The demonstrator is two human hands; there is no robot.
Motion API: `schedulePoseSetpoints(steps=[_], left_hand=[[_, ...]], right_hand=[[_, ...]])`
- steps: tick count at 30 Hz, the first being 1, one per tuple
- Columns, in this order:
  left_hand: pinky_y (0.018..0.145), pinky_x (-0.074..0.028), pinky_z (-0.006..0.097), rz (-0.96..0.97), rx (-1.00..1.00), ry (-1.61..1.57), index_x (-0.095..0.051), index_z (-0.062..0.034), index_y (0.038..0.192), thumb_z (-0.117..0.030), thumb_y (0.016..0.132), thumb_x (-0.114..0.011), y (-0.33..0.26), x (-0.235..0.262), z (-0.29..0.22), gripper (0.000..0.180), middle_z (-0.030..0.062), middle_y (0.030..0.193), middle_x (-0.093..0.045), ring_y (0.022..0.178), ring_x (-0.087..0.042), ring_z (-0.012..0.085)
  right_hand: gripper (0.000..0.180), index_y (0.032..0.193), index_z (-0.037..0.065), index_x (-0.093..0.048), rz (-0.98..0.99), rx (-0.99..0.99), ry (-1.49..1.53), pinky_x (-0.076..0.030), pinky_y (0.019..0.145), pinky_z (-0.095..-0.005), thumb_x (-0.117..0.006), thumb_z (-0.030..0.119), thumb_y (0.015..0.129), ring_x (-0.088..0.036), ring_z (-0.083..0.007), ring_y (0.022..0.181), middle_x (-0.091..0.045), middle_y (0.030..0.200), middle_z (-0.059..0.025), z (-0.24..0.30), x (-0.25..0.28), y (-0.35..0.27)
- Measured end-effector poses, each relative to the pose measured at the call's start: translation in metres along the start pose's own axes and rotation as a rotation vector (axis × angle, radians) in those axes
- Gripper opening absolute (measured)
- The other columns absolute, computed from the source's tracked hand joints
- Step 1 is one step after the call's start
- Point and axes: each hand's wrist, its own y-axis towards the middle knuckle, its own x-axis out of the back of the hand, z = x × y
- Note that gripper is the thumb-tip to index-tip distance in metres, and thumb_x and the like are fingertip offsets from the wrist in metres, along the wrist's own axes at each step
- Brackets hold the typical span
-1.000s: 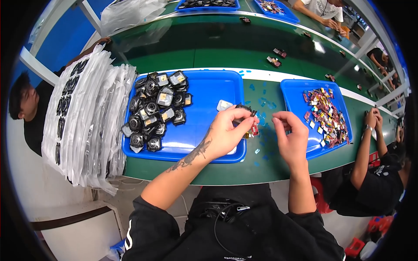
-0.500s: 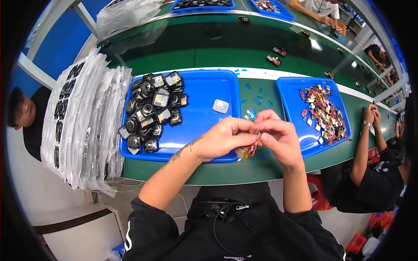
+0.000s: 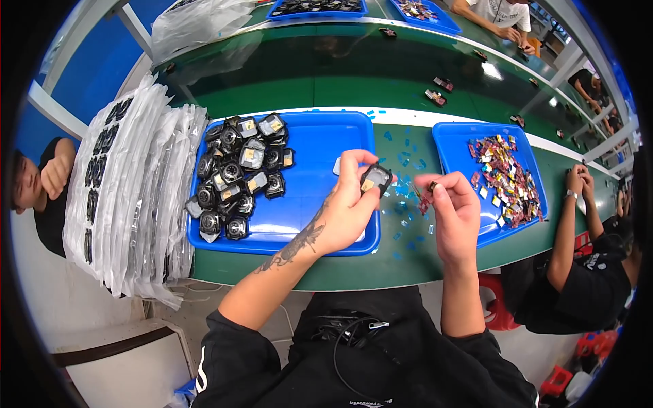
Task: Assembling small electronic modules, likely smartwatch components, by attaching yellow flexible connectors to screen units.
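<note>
Assembly step, I judge: left hand (image 3: 347, 211) fingers pinch small black square part (image 3: 375, 178) over blue tray's (image 3: 320, 139) 3 o'clock edge, right hand (image 3: 454, 216) fingers nip tiny red piece (image 3: 427, 198); next I must align both precisely.

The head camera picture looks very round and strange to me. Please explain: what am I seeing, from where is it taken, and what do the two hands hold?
The camera sits on a person's head and looks down, so the wide lens bends straight edges. No machine is here, only two bare hands. The left hand holds a small black square part in its fingers. The right hand pinches a small reddish piece. Below them lies a green table. On it, the left blue tray has a heap of black parts, and the right blue tray has many small colourful pieces. Bits of light blue film lie between the trays. Stacked clear bags stand at the left. Other people sit nearby.
</note>
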Motion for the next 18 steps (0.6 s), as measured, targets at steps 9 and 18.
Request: schedulePoseSetpoints(steps=[9, 18], left_hand=[[0.072, -0.045, 0.017, -0.054, -0.007, 0.024, -0.055, -0.0018, 0.111, 0.006, 0.086, -0.063, 0.001, 0.000, -0.013, 0.027, 0.0007, 0.090, -0.062, 0.080, -0.056, 0.0033], [0.087, -0.054, 0.027, 0.044, 0.164, -0.084, -0.061, 0.0076, 0.118, 0.004, 0.085, -0.066, -0.003, -0.001, -0.015, 0.033, 0.0117, 0.107, -0.068, 0.097, -0.066, 0.0155]], right_hand=[[0.017, 0.103, -0.001, -0.064, 0.075, -0.135, -0.002, -0.048, 0.076, -0.0214, -0.064, -0.005, 0.087, -0.059, -0.0081, 0.088, -0.063, 0.092, -0.0020, -0.003, 0.000, -0.011], [0.015, 0.098, -0.005, -0.065, 0.010, -0.080, -0.005, -0.056, 0.078, -0.0251, -0.068, -0.007, 0.083, -0.063, -0.0138, 0.093, -0.059, 0.107, -0.0101, -0.006, -0.019, -0.012]])
